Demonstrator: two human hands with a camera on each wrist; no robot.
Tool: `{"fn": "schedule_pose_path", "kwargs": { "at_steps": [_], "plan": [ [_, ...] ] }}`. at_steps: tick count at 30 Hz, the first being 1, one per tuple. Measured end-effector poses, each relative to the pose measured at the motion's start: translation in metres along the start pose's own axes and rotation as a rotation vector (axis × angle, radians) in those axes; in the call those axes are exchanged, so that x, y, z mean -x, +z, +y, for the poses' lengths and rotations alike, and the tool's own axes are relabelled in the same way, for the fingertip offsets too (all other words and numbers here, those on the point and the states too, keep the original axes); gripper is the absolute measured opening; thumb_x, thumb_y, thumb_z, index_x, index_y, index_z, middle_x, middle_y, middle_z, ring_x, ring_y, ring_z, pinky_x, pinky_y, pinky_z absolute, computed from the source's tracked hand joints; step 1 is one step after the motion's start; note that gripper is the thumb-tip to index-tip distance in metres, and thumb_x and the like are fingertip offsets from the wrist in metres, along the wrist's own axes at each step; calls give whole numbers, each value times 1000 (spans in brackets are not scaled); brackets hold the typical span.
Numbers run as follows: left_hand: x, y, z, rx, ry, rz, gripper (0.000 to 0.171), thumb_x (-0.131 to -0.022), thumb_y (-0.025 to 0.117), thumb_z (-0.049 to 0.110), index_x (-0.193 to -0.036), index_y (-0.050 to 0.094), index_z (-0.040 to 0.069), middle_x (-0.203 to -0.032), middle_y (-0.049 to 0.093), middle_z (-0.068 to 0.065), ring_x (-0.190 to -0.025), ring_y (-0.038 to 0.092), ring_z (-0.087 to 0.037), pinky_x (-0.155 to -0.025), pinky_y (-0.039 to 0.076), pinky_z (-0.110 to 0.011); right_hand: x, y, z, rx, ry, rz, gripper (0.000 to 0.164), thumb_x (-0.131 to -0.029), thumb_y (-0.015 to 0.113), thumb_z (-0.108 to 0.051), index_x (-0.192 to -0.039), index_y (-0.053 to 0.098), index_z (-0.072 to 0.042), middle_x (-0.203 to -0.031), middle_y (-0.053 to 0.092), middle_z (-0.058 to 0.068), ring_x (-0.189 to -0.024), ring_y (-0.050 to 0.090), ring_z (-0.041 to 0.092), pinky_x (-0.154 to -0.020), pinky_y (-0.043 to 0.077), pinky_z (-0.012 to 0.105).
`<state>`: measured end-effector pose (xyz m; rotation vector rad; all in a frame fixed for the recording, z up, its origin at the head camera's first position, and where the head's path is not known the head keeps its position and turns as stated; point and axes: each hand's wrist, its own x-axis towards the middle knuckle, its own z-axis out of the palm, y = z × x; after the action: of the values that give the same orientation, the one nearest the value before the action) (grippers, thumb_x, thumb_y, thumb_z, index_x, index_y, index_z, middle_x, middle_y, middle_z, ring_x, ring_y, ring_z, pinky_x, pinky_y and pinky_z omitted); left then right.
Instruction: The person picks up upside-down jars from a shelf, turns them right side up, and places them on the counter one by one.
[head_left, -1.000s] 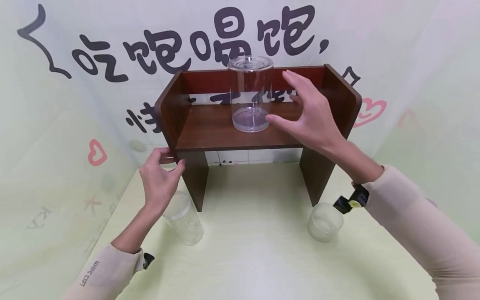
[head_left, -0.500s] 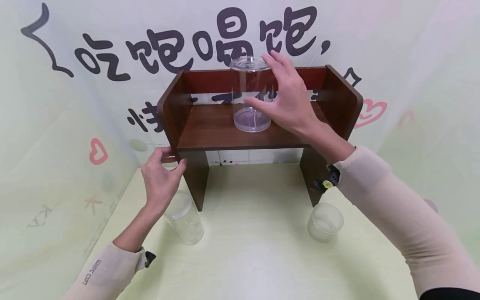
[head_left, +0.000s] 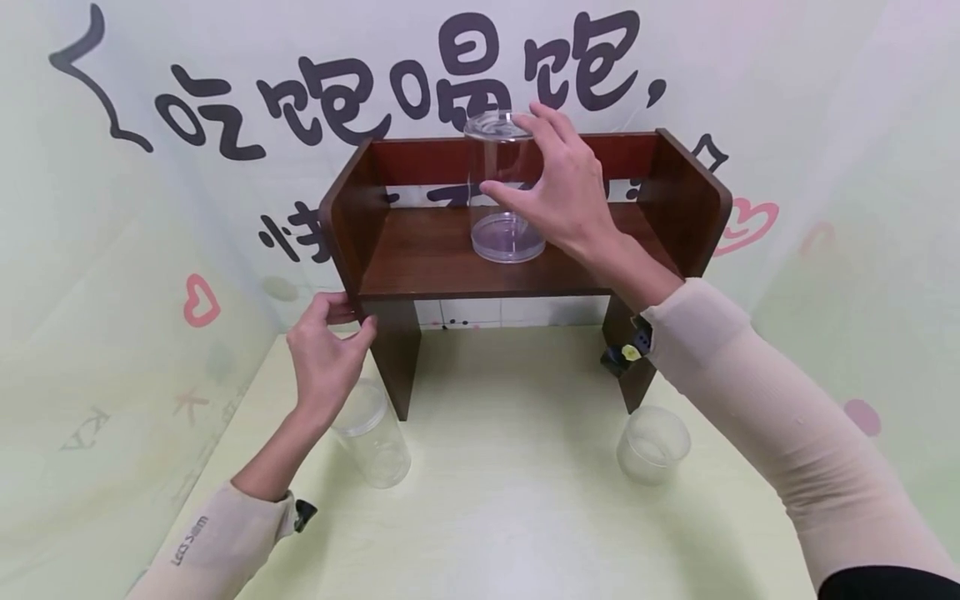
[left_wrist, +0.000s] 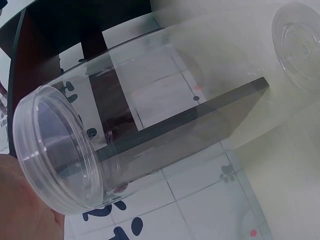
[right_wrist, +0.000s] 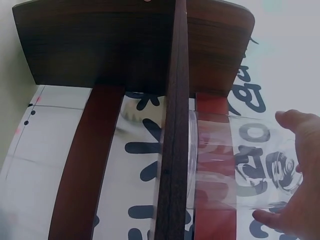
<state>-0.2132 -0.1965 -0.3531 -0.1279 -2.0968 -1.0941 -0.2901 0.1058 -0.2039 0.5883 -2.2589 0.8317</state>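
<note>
In the head view a dark brown desktop shelf stands on the table. A tall clear plastic jar sits upside down on its upper board. My right hand grips the jar's upper part from the right, thumb in front; the right wrist view has the hand at the jar's free end. My left hand holds the edge of the shelf's left side panel between thumb and fingers. Just below it a second clear jar stands on the table; its ring-shaped rim looms large in the left wrist view.
A short, wide clear tub stands on the table near the shelf's right leg. Behind the shelf hangs a pale cloth with large dark characters. More of the cloth encloses both sides.
My right hand has moved left from beside the jar and closed round its upper part. The left hand stays at the side panel. The jar has not visibly moved on the shelf.
</note>
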Motion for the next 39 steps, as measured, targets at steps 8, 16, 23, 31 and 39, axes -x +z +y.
{"fn": "schedule_pose_path", "kwargs": {
  "at_steps": [8,16,23,31,39],
  "plan": [
    [0,1,0,10,5,2,30,-85,81,-1,-112,69,-6,-100,78,-23,-87,76,-40,-97,52,-46,-5,2,1,-1,8,12,71,-89,85,-43,-145,62,-6,-156,53,14,-141,53,29,-121,39,37],
    [-1,2,1,18,8,-1,30,-85,80,-1,-112,69,-6,-100,78,-23,-89,76,-42,-97,52,-44,-1,-7,2,19,14,44,71,-87,87,-41,-144,64,-6,-150,59,13,-139,55,27,-118,41,34],
    [-1,2,0,7,-5,6,29,-85,80,0,-111,70,-6,-98,79,-21,-87,76,-35,-93,48,-25,8,-16,1,-1,0,55,73,-87,86,-43,-146,63,-7,-147,61,11,-129,59,24,-103,52,32],
    [-2,4,-1,16,3,4,29,-84,80,0,-111,70,-6,-98,78,-21,-87,76,-37,-92,47,-24,21,-29,-4,-52,-36,59,70,-86,89,-38,-144,65,-6,-144,61,10,-111,64,20,-90,59,30],
    [-1,3,-1,12,-2,7,29,-84,80,0,-111,70,-6,-99,78,-21,-88,76,-37,-92,47,-23,37,-46,-8,-95,-58,62,69,-85,90,-35,-141,65,-3,-144,62,11,-111,65,20,-96,61,34]
  ]
}}
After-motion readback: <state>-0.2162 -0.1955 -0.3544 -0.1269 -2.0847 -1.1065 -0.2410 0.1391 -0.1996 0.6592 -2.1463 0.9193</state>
